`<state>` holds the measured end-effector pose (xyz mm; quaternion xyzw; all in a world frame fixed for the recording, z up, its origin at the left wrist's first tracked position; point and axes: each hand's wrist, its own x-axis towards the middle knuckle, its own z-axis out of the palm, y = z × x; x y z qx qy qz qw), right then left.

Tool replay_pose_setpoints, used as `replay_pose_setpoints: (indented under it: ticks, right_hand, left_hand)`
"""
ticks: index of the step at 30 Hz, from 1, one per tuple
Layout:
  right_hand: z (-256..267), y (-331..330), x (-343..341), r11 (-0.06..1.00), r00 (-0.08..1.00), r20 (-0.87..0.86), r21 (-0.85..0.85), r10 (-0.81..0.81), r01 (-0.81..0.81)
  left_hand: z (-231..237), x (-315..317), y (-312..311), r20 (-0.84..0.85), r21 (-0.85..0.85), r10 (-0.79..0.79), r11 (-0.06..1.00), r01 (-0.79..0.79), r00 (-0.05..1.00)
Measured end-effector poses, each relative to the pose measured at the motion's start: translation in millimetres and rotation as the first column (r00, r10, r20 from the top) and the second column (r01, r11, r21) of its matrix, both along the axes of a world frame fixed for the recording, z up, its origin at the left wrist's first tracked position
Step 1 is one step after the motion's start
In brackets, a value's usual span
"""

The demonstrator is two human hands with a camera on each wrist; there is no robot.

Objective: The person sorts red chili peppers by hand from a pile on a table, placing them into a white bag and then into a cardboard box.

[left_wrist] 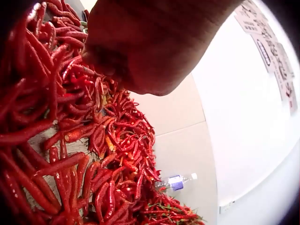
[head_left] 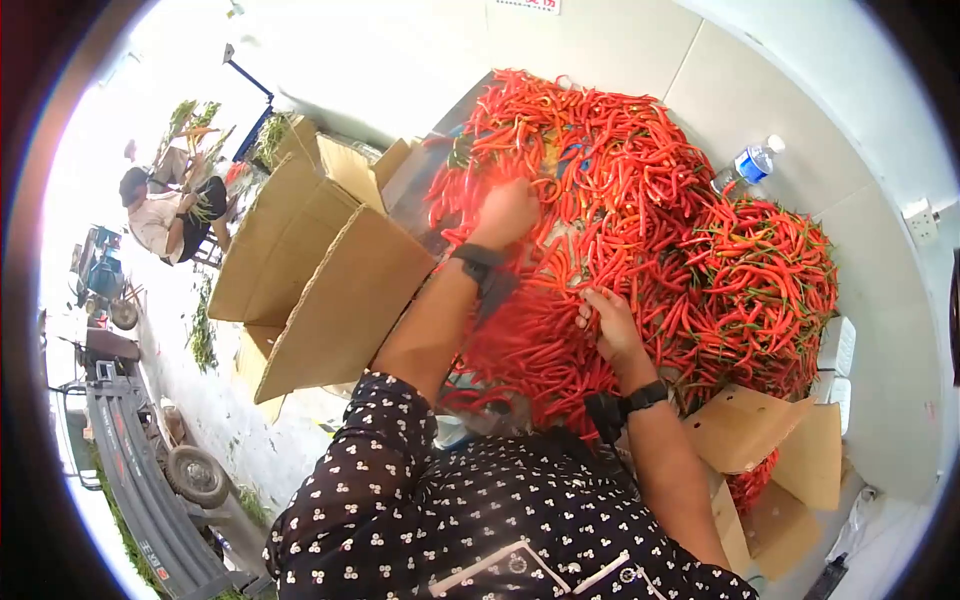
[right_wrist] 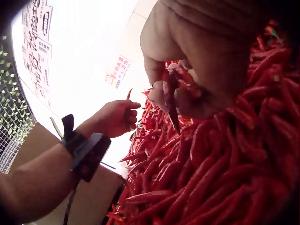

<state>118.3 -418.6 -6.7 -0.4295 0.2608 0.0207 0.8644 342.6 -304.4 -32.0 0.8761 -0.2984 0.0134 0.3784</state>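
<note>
Red chili peppers (head_left: 640,180) lie in a wide heap. My left hand (head_left: 508,213), slightly blurred, is over the heap's left part; the right wrist view shows this hand (right_wrist: 119,117) with curled fingers and a thin pepper (right_wrist: 129,93) sticking up from them. In the left wrist view the fingers of that hand (left_wrist: 145,42) are dark and partly hidden. Nearer my body, my right hand (head_left: 612,325) is above the peppers. Seen from its wrist, the right hand (right_wrist: 201,56) has its fingers curled round red peppers (right_wrist: 170,96).
An open cardboard box (head_left: 345,300) stands left of the heap, another box (head_left: 745,430) at lower right with peppers inside. A plastic bottle (head_left: 752,166) is by the wall behind the heap. At far left a person (head_left: 165,215) sits near a cart (head_left: 135,480).
</note>
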Motion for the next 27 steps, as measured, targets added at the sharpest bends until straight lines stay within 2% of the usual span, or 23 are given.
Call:
replay_pose_setpoints:
  ticks: [1,2,4,6,10,12,13,15,16,17,18,19,20,22,23,24,25,26,27]
  right_hand:
    - [-4,-3,-3,0.995,0.996,-0.094,-0.102,-0.007,-0.003]
    - [-8,-5,-7,0.995,0.995,-0.095,-0.104,-0.014,0.004]
    - [-13,-9,-11,1.000,0.995,-0.102,0.005,-0.018,0.018]
    - [-15,-9,-11,1.000,0.995,-0.103,-0.005,-0.017,0.017]
    - [-11,-10,-9,0.998,0.992,-0.124,0.049,-0.024,0.030]
    - [-11,-11,-9,0.995,0.992,-0.114,0.080,-0.051,0.060]
    - [-8,-11,-10,0.996,0.993,-0.111,0.071,-0.039,0.047]
    - [-9,-11,-9,0.998,0.994,-0.106,0.063,-0.024,0.030]
    - [-11,-11,-9,0.997,0.994,-0.101,0.065,-0.034,0.040]
    - [-14,-11,-9,0.997,0.994,-0.096,0.067,-0.043,0.049]
    - [-16,-11,-9,0.997,0.995,-0.096,0.067,-0.040,0.047]
    - [-18,-12,-8,0.996,0.995,-0.092,0.077,-0.038,0.045]
    - [-19,-13,-9,0.995,0.995,-0.088,0.087,-0.036,0.043]
    - [-16,-13,-10,0.996,0.995,-0.098,0.085,-0.026,0.035]
    - [-15,-13,-10,0.996,0.994,-0.106,0.084,-0.018,0.027]
    - [-15,-14,-10,0.996,0.994,-0.106,0.084,-0.022,0.031]
    - [-16,-14,-10,0.996,0.995,-0.101,0.083,-0.018,0.026]
    - [-16,-14,-10,0.996,0.995,-0.097,0.083,-0.015,0.023]
    - [-17,-15,-11,0.996,0.995,-0.100,0.083,-0.022,0.030]
  left_hand:
    - [-7,6,-9,0.050,0.060,-0.003,0.998,0.000,0.999]
    - [-15,10,-15,0.100,0.121,-0.008,0.993,-0.004,0.995]
    - [-3,2,-21,0.057,0.151,0.025,0.988,-0.033,0.998]
    - [12,-6,-21,-0.003,0.423,0.093,0.902,-0.083,0.996]
    - [27,-14,-15,-0.057,0.433,0.077,0.900,-0.045,0.995]
    - [19,-9,-2,-0.240,0.333,-0.050,0.934,0.131,0.970]
    - [16,-10,4,-0.243,0.336,-0.051,0.932,0.133,0.969]
    - [12,-13,15,-0.470,-0.009,-0.046,0.999,0.048,0.881]
    - [10,-15,20,-0.470,-0.008,-0.044,0.999,0.046,0.882]
    - [9,-18,25,-0.627,-0.309,-0.193,0.951,-0.014,0.755]
    - [11,-20,27,-0.699,-0.562,-0.381,0.816,-0.135,0.606]
    - [13,-21,25,-0.685,-0.651,-0.450,0.731,-0.203,0.573]
    - [15,-21,22,-0.684,-0.651,-0.450,0.731,-0.204,0.574]
    - [36,-24,17,-0.734,-0.647,-0.444,0.688,-0.329,0.515]
    - [38,-23,14,-0.734,-0.647,-0.444,0.689,-0.328,0.514]
    - [40,-17,9,-0.760,-0.500,-0.307,0.839,-0.214,0.572]
    - [39,-10,3,-0.749,-0.311,-0.173,0.944,-0.108,0.640]
    - [29,-2,-4,-0.750,-0.311,-0.177,0.945,-0.103,0.638]
    - [23,3,-12,-0.410,-0.238,-0.173,0.968,0.079,0.896]
